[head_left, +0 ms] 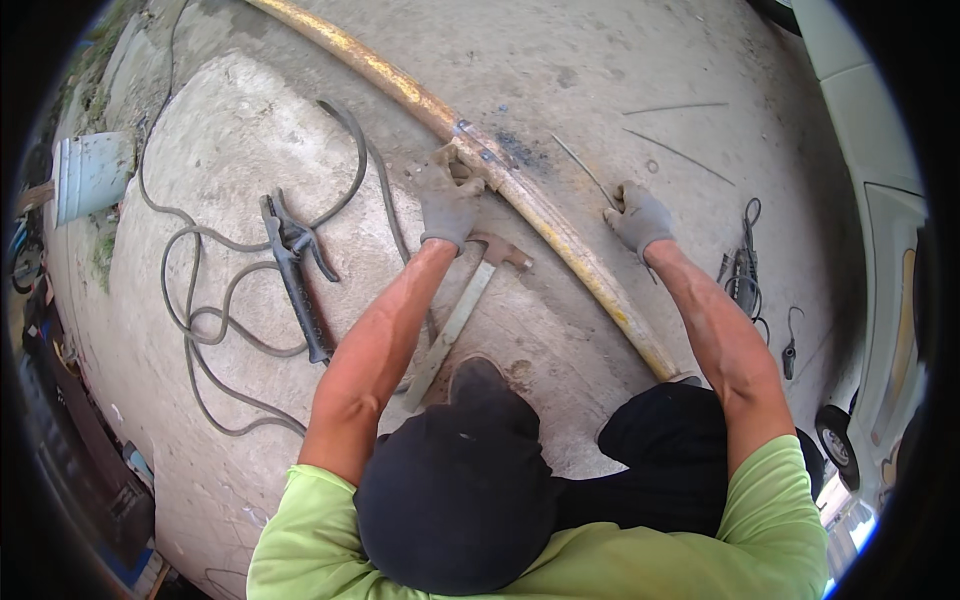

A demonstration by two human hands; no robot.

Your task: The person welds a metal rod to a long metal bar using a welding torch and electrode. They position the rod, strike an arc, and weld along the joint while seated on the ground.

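Observation:
A long rusty, yellowish metal pipe (575, 250) lies slantwise across the concrete, with a dark seam (485, 150) partway along it. My left hand (447, 205), in a grey glove, has its fingers curled against the pipe just beside that seam; its fingertips are partly hidden. To the right of the pipe, my gloved right hand (640, 217) is closed round a thin welding rod (580, 163), which points up and to the left. Below my left hand lies a hammer (462, 308) with a pale flat handle. Left of that rests a black electrode holder (292, 275).
A grey cable (228, 336) loops over the ground at left, near a pale bucket (92, 178). Thin rods (680, 157) lie beyond my right hand. A dark corded tool (743, 278) is at right, beside a light-coloured vehicle (885, 150).

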